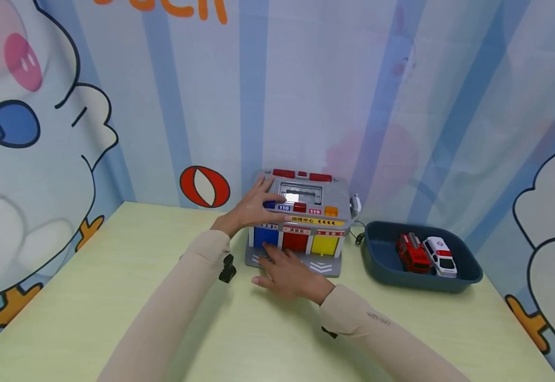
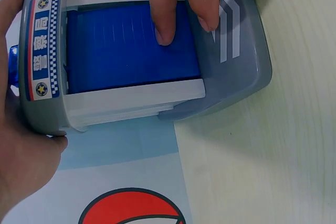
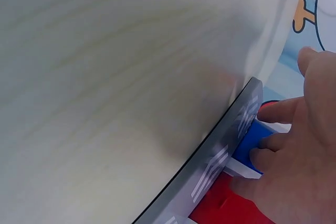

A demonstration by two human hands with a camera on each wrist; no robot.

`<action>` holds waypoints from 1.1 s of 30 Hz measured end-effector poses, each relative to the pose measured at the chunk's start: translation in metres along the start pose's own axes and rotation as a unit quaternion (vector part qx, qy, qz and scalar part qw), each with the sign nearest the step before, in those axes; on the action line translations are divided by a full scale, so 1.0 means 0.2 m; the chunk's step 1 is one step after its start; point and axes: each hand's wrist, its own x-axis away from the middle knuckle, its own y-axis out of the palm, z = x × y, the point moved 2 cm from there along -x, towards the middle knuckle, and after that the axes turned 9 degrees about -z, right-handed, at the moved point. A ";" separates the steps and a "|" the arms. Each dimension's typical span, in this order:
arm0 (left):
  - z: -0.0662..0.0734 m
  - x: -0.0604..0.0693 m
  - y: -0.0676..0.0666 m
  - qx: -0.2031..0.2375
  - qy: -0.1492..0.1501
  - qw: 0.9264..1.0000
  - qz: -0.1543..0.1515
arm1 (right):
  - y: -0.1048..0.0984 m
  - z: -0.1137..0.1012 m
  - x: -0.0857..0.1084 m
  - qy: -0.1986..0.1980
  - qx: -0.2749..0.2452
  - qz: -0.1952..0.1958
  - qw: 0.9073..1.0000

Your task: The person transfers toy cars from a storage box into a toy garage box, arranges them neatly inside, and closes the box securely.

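A grey toy garage (image 1: 301, 254) stands by the curtain, with a blue door (image 2: 126, 51), a red door (image 1: 294, 242) and a yellow door (image 1: 325, 245). My left hand (image 1: 254, 206) rests over the left front corner of its roof, fingers spread beside the blue button, thumb along the front edge. Low in front of the garage is my right hand (image 1: 289, 274). Two of its fingertips reach the blue door and the grey ramp (image 2: 241, 51) in the left wrist view. In the right wrist view, the right hand's fingers (image 3: 278, 111) are partly bent, holding nothing visible.
Right of the garage sits a dark blue bin (image 1: 377, 260) with a red toy fire truck (image 1: 413, 253) and a white toy ambulance (image 1: 440, 255). A coiled cord (image 1: 360, 239) hangs between garage and bin. A striped cartoon curtain (image 1: 301, 106) rises behind the pale table (image 1: 115, 297).
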 end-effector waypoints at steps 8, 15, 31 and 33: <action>0.04 -0.04 0.04 -0.014 -0.001 1.000 0.000 | 0.00 0.02 0.02 0.010 -0.006 -0.007 1.000; 0.09 -0.09 0.07 -0.005 0.001 1.000 -0.007 | 0.02 0.07 0.05 0.016 0.003 0.003 1.000; 0.10 -0.09 0.06 0.011 -0.004 1.000 -0.014 | 0.02 0.08 0.04 0.026 0.002 -0.004 1.000; 0.10 -0.09 0.06 0.010 -0.003 1.000 -0.014 | 0.02 0.08 0.04 0.028 0.004 -0.003 1.000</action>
